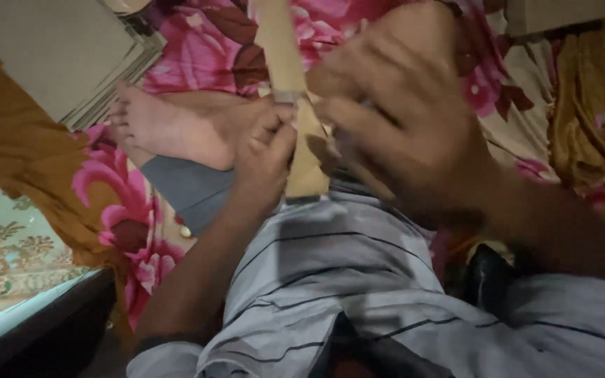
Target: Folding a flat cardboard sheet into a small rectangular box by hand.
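Above the lap, left hand (266,150) and right hand (393,119) both clamp a tan cardboard strip (290,77), grey card stack (64,49) upper-left

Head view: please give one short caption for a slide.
Both hands, left and right, grip a folded brown cardboard strip over a floral cloth.

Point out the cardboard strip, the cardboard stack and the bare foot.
cardboard strip (280,49), head view, upper part above the hands.
cardboard stack (50,56), head view, top sheet.
bare foot (169,126), head view, middle of the foot.
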